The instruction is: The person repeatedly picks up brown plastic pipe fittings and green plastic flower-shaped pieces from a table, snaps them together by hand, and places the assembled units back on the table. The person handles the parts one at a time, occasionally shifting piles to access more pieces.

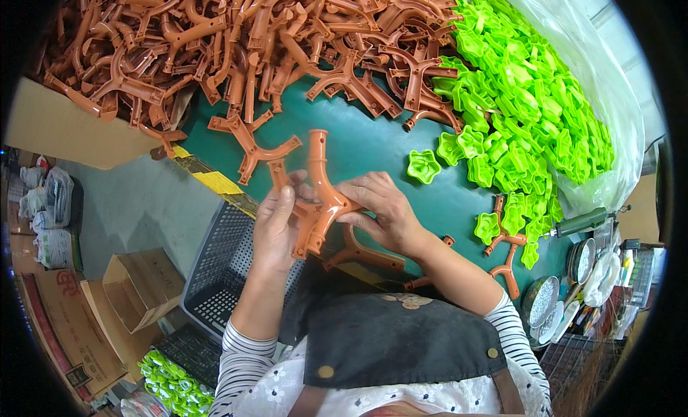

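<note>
Over the near edge of the green table, my right hand (390, 215) grips one arm of a glossy brown branch-shaped plastic piece (328, 195), thumb below and fingers on top. My left hand (269, 230) is closed around a second brown forked piece (279, 174), its thumb along the side. Both pieces meet and overlap at their lower ends; whether they are joined I cannot tell. Beneath my right wrist lies a further brown forked piece (365, 256). Another brown branch piece (251, 148) rests on the table beyond my left hand.
A large heap of brown branch pieces (208, 37) covers the far left. Bright green star-shaped cups (530, 94) pile up at right, beside clear plastic sheeting (609, 101). A grey crate (208, 273) stands below the table edge. A green-handled power screwdriver (582, 222) and bowls of small parts (542, 301) sit at right.
</note>
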